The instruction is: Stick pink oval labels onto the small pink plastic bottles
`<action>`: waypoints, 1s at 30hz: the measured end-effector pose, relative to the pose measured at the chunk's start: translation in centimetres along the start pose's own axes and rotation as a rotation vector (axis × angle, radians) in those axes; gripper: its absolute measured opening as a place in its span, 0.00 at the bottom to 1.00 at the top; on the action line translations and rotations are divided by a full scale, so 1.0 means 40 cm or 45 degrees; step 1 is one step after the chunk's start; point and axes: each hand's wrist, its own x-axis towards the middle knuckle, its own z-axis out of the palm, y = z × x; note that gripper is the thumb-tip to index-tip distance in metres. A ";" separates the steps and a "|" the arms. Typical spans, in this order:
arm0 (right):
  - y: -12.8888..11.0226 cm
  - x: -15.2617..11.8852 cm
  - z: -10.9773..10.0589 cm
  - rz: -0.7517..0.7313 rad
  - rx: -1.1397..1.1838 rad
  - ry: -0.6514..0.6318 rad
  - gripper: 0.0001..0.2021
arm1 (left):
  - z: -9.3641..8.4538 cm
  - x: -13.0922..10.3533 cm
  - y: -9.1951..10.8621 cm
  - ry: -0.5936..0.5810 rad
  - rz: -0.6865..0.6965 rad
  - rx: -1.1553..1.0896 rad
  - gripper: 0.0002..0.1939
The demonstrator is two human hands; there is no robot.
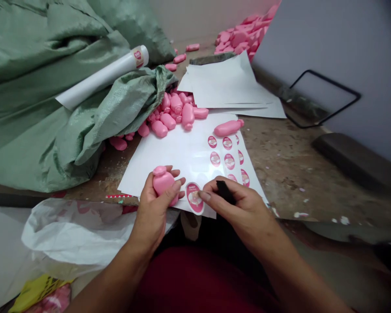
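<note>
At the near edge of the worktop [286, 174], we see the left hand [154, 201] curled around a pink plastic bottle [163, 181], its capped end pointing away from the body. The right hand [239, 202] pinches an oval pink label [192, 208] between thumb and finger, just beside the left fingertips and apart from the bottle. A black strip [224, 191] shows at the right hand's fingers; we cannot tell what it is. Below both hands lies a label sheet [169, 152], reaching the near edge, with a loose bottle [228, 128] on its far right corner. Toward the worktop's left edge, we see a bottle heap [176, 106] beside a green sack [29, 117]; plain sheets [224, 89] lie toward the far edge.
</note>
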 end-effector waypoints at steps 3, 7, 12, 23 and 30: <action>0.007 0.000 -0.002 0.040 0.101 -0.006 0.10 | -0.002 0.001 0.005 -0.075 -0.242 -0.151 0.18; 0.019 0.002 0.008 0.089 0.202 -0.023 0.11 | 0.010 -0.004 0.014 -0.136 -0.485 -0.355 0.15; 0.024 0.002 0.021 0.166 0.377 -0.080 0.11 | 0.030 -0.007 0.022 -0.103 -0.589 -0.382 0.19; 0.029 0.006 0.029 0.256 0.535 -0.103 0.11 | 0.046 -0.018 0.017 -0.101 -0.542 -0.508 0.19; 0.031 0.010 0.035 0.314 0.550 -0.093 0.13 | 0.047 -0.014 0.012 -0.077 -0.513 -0.489 0.19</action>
